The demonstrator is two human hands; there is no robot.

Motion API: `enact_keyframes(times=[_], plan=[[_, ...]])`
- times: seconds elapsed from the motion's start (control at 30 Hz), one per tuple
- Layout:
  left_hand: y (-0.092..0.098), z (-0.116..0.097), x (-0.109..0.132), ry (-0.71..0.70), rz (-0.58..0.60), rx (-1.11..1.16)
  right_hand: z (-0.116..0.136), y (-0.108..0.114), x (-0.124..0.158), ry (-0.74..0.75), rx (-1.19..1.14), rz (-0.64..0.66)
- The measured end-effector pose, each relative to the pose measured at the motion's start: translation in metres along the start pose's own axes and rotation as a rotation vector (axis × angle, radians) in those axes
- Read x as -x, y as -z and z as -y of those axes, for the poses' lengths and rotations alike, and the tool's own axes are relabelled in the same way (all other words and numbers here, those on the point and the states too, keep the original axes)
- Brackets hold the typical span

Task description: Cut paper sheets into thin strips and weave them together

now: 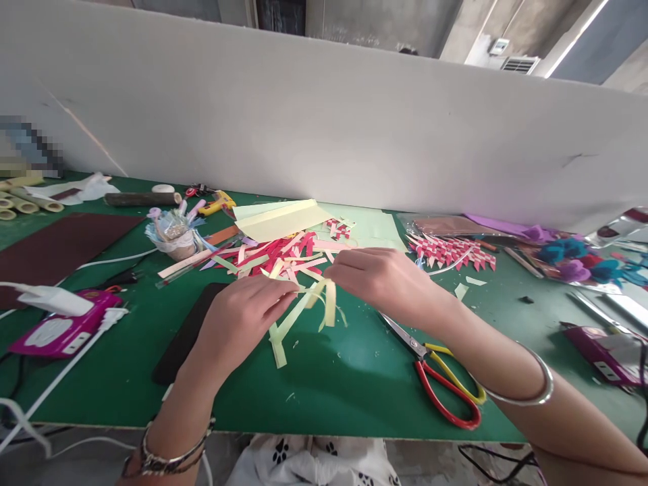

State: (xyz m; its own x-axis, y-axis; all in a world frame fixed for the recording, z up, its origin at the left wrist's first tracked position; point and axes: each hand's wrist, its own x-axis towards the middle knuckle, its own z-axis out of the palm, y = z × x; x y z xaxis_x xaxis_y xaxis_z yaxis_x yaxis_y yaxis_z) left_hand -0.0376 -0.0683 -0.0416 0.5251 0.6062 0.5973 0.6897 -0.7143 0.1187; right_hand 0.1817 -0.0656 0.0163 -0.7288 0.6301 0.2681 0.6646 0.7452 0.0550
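Light green and yellow paper strips [330,304] hang between my two hands above the green table. My left hand [243,314] pinches one side of them, its fingertips pressed together. From the right, my right hand [374,277] grips the strips too, with its fingers closed. How the strips cross at the fingertips is partly hidden. Just behind the hands lies a heap of red, pink and green paper strips [253,255]. Scissors [430,368] with one red and one yellow handle rest below my right forearm.
Folded pale paper sheets [283,219] lie behind the heap. A red and pink woven paper piece [453,251] is at the right. A black phone-like slab [187,337], a magenta power strip [75,327] and a yellow glue gun [217,202] are at the left. A white partition [324,115] stands behind.
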Motion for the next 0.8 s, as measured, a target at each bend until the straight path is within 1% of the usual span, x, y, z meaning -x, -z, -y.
enact_keyframes(times=[0.07, 0.13, 0.2, 0.27, 0.37, 0.47, 0.6, 0.7, 0.8], plan=[[-0.001, -0.001, 0.000, 0.057, -0.024, 0.050, 0.000, -0.003, 0.001, -0.012, -0.151, -0.045], [-0.001, -0.003, 0.001, 0.129, -0.014, 0.115, 0.000, -0.005, 0.002, -0.054, -0.236, -0.101], [0.000, -0.004, 0.001, 0.190, 0.014, 0.179, 0.000, -0.007, 0.004, -0.106, -0.211, -0.122], [0.002, -0.005, 0.000, 0.241, 0.046, 0.237, 0.000, -0.007, 0.005, -0.137, -0.157, -0.117], [0.004, -0.004, 0.000, 0.321, 0.092, 0.317, -0.002, -0.004, 0.006, -0.136, -0.143, -0.101], [0.007, -0.001, -0.001, 0.392, 0.125, 0.392, -0.007, -0.002, 0.007, -0.132, -0.194, -0.106], [0.010, 0.005, -0.001, 0.448, 0.179, 0.496, -0.014, 0.000, 0.011, -0.127, -0.288, -0.155], [0.013, 0.011, 0.001, 0.486, 0.176, 0.541, -0.019, 0.002, 0.015, -0.124, -0.358, -0.178], [0.016, 0.018, 0.003, 0.544, 0.159, 0.577, -0.022, 0.007, 0.022, -0.161, -0.410, -0.186]])
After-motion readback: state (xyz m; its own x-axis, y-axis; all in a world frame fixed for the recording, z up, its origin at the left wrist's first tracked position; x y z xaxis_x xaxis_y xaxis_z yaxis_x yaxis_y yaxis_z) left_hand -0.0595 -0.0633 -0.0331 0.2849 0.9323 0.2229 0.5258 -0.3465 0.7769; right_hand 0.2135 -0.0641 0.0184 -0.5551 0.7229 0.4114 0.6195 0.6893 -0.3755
